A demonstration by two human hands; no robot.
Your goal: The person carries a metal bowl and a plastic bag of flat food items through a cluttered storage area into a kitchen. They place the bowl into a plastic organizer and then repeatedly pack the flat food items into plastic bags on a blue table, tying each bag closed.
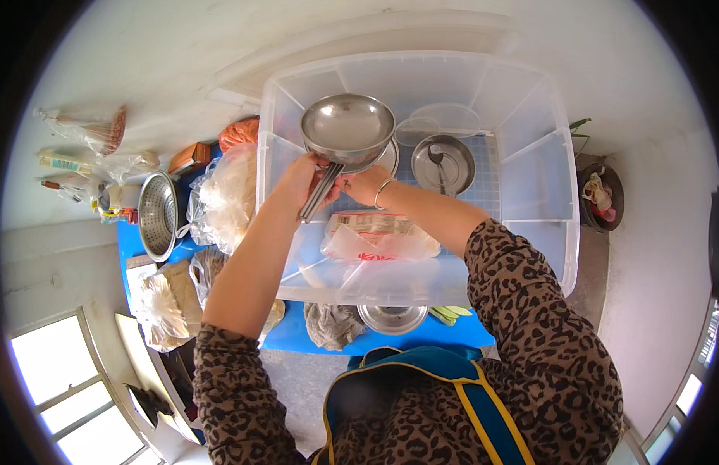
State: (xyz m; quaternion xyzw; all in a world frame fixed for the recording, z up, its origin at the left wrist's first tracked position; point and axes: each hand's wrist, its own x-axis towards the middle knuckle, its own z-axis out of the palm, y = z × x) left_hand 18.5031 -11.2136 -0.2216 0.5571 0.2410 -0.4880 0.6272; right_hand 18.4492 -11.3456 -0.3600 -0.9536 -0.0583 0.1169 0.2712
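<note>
Over the left part of a large clear plastic storage bin (412,293), my left hand (304,177) grips a stainless steel bowl (348,125) with metal handles (322,192) pointing toward me. More than one handle shows; how the pieces stack cannot be told. My right hand (365,180) is just right of the handles, its fingertips partly hidden beneath the bowl, near a round metal rim (392,157). Whether it holds anything is unclear. Further right in the bin lies a steel bowl (461,165) with a spoon (439,165) in it. A printed plastic bag (383,235) lies nearer to me.
Clear round lids (446,116) lie at the bin's back. On the blue table (470,337) are a steel colander (158,215), plastic bags (229,192), a grey cloth (330,325), a metal lid (393,318) and green vegetable pieces (446,314). A dark waste bucket (615,197) stands right.
</note>
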